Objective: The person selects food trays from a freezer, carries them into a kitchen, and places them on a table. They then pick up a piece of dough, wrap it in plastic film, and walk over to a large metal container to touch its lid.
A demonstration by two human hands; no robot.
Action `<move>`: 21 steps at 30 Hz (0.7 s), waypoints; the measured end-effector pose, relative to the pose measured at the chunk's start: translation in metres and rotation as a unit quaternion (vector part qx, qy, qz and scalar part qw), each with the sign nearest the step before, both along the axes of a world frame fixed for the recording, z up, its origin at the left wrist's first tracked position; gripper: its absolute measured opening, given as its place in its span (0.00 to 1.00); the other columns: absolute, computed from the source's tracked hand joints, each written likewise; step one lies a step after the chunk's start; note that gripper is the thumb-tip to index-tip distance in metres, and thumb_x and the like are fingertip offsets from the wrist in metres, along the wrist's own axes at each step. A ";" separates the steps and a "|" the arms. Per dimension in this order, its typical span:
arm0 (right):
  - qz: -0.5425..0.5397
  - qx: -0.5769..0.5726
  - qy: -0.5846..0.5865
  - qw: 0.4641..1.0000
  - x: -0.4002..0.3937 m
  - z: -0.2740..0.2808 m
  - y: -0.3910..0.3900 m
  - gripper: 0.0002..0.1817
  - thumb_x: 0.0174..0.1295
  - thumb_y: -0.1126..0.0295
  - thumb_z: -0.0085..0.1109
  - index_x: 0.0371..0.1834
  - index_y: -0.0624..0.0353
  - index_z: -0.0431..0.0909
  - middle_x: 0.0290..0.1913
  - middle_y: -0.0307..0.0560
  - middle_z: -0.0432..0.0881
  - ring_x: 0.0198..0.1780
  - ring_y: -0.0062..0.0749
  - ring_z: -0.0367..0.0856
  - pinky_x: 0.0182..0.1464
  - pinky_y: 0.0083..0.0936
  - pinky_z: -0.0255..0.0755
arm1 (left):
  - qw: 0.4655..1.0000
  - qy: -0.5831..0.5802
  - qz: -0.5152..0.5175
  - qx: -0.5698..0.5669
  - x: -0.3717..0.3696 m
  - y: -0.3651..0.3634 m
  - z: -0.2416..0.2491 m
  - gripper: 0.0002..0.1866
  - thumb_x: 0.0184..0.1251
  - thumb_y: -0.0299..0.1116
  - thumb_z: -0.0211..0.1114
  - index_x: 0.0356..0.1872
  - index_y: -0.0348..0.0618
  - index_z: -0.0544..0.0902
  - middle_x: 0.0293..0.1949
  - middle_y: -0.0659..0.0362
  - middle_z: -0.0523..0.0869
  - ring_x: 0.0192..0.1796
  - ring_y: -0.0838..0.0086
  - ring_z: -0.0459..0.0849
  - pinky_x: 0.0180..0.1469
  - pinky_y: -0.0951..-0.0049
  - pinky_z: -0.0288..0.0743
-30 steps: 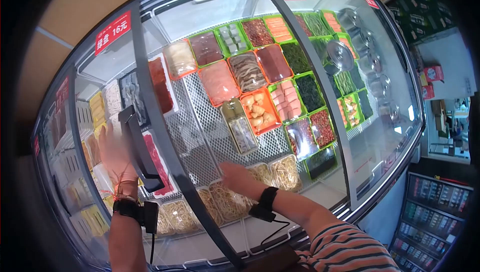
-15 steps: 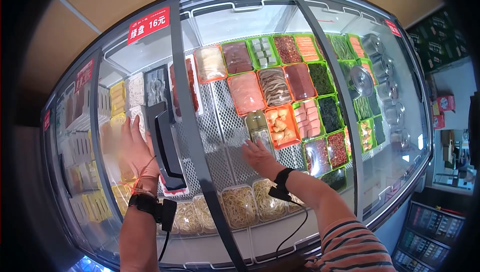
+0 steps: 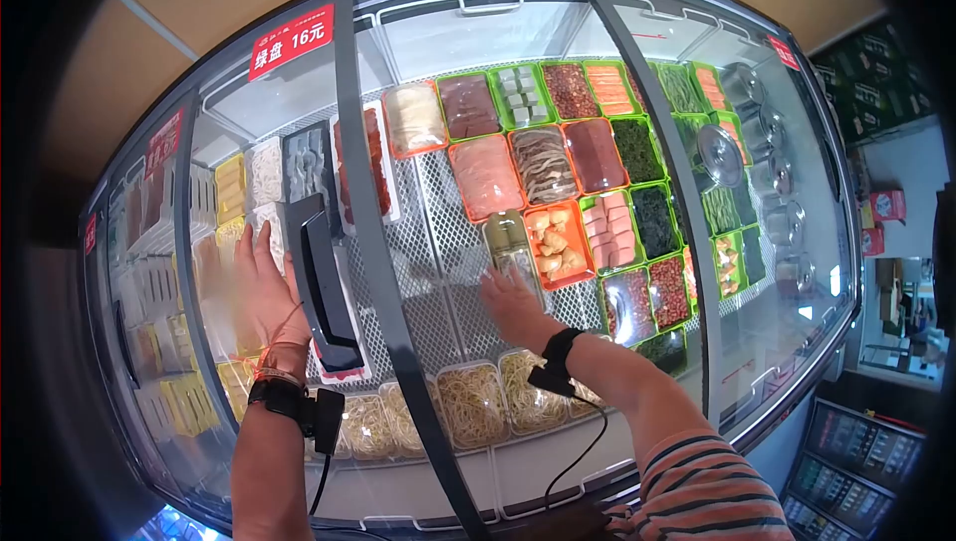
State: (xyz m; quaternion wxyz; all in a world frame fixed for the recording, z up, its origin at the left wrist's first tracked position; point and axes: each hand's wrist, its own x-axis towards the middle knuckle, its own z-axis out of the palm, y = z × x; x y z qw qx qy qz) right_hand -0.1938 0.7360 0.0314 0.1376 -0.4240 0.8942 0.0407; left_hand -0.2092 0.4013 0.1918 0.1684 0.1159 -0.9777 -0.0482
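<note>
My left hand (image 3: 269,292) lies with fingers stretched out on the glass door, beside its long black handle (image 3: 327,287). Its palm side faces the glass, and no object shows in it. My right hand (image 3: 516,304) is over the middle section of the display fridge, fingers extended, fingertips overlapping the lower end of a clear pack (image 3: 510,242) with greenish contents. Right of that pack sits an orange tray (image 3: 558,242) of pale yellow lumps. Above it is an orange tray of pink sliced meat (image 3: 485,178). Both wrists wear black straps with cables.
Green trays (image 3: 657,222) of food fill the right of the wire rack. Clear boxes of bean sprouts (image 3: 471,407) line the front. Grey door frames (image 3: 383,272) cross the fridge. Metal lidded pots (image 3: 772,178) stand at the far right. A red price sign (image 3: 291,41) is at the top.
The view has shifted slightly, so the fridge appears a little further left and up. Both hands keep nearly the same places against the handle and the clear pack.
</note>
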 end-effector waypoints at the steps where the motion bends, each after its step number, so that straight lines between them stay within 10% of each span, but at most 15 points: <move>1: 0.004 0.005 -0.065 0.998 0.005 0.017 -0.004 0.32 0.54 0.58 0.61 0.62 0.60 0.71 0.65 0.52 0.70 0.73 0.45 0.56 0.73 0.48 0.46 | 1.000 -0.008 0.005 0.018 0.001 0.000 0.000 0.25 0.71 0.43 0.49 0.68 0.49 0.66 0.69 0.50 0.64 0.71 0.54 0.61 0.71 0.57 0.52; 7: -0.130 -0.113 -0.314 0.933 0.069 0.052 -0.012 0.23 0.51 0.59 0.65 0.49 0.56 0.75 0.42 0.45 0.79 0.49 0.43 0.78 0.54 0.45 0.67 | 1.000 -0.014 -0.001 0.001 0.001 -0.006 -0.005 0.25 0.71 0.43 0.49 0.67 0.49 0.66 0.70 0.49 0.63 0.71 0.54 0.61 0.71 0.57 0.52; 13: -0.160 -0.304 -0.257 0.903 0.081 0.124 0.020 0.20 0.56 0.63 0.61 0.50 0.59 0.75 0.45 0.48 0.81 0.49 0.46 0.79 0.53 0.43 0.70 | 0.999 -0.014 -0.013 -0.028 0.001 -0.011 -0.008 0.26 0.71 0.43 0.49 0.68 0.49 0.66 0.69 0.49 0.64 0.71 0.53 0.61 0.70 0.57 0.53; 21: -0.332 -0.287 -0.111 0.892 0.068 0.229 0.128 0.22 0.57 0.67 0.62 0.55 0.61 0.74 0.53 0.55 0.79 0.57 0.49 0.76 0.60 0.39 0.68 | 0.999 -0.029 0.018 -0.009 0.001 -0.006 -0.004 0.26 0.70 0.43 0.50 0.68 0.49 0.66 0.68 0.49 0.65 0.70 0.54 0.62 0.70 0.56 0.53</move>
